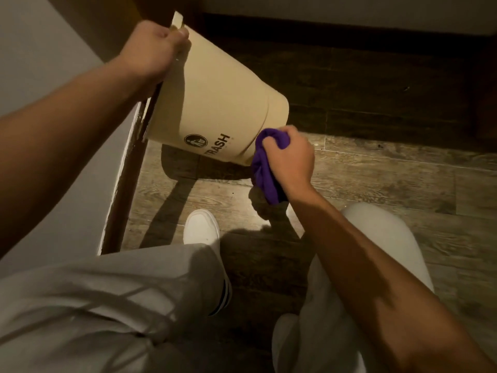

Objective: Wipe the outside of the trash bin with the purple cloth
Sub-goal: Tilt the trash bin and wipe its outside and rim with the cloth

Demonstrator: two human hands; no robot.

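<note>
A cream plastic trash bin [215, 100] with a black "TRASH" label is tilted over, its rim to the upper left and its base to the lower right, above the floor. My left hand [150, 47] grips the bin's rim at the top left. My right hand [289, 157] is closed around a bunched purple cloth [265, 170], which presses against the bin's lower edge near the base. Part of the cloth hangs below my fist.
The floor [376, 170] is wood-look planks, dark toward the back. A pale wall with a dark baseboard [121, 189] runs along the left, close to the bin. My legs in light trousers and a white shoe [201, 227] fill the foreground.
</note>
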